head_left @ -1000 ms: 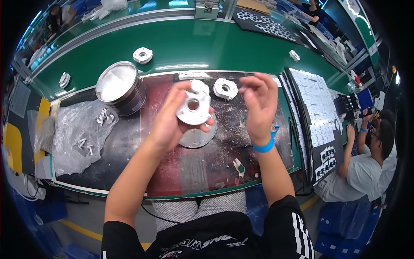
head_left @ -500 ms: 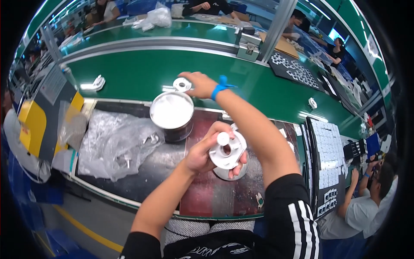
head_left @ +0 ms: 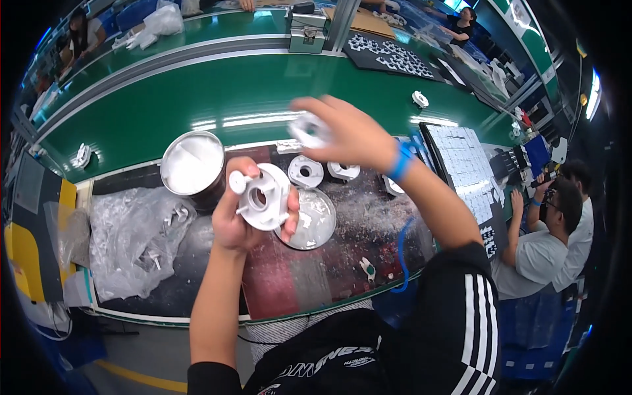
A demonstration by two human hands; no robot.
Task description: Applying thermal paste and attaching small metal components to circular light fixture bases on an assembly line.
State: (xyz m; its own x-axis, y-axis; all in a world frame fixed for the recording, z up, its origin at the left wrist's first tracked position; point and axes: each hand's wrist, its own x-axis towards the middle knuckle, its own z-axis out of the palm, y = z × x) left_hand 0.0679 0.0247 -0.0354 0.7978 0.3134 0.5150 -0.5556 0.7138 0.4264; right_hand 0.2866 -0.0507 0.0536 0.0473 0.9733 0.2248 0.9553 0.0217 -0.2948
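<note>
Green conveyor belt (head_left: 217, 99) curves across the far side; nearer, a dark work surface (head_left: 368, 230) smeared with white residue. On the surface at left, a crumpled clear plastic bag (head_left: 131, 237) with small white pieces inside. A co-worker in a grey shirt (head_left: 546, 257) sits at the right edge, well apart. A round metal can (head_left: 192, 166) filled with white paste stands at the far left part of the surface, just beside the left hand. A round metal lid (head_left: 315, 220), paste-smeared, lies flat on the surface, partly under the left hand's part. Left hand (head_left: 240, 220) raised above the surface, grip clamped on a white round plastic part (head_left: 263, 196) with a hub and short pegs, fingers wrapped at its rim, face tilted toward the camera. Right hand (head_left: 352, 135) raised above the far edge of the surface, blue wristband (head_left: 401, 161) on the wrist; grip closed around a small white part (head_left: 308, 130), blurred, shape cannot be told. Two white ring-shaped parts (head_left: 305, 171) lie side by side on the surface below the right hand, near the lid. One more white part (head_left: 420, 99) sits on the belt, well apart. Small green-and-white tool (head_left: 367, 268) lies near the surface's near edge.
</note>
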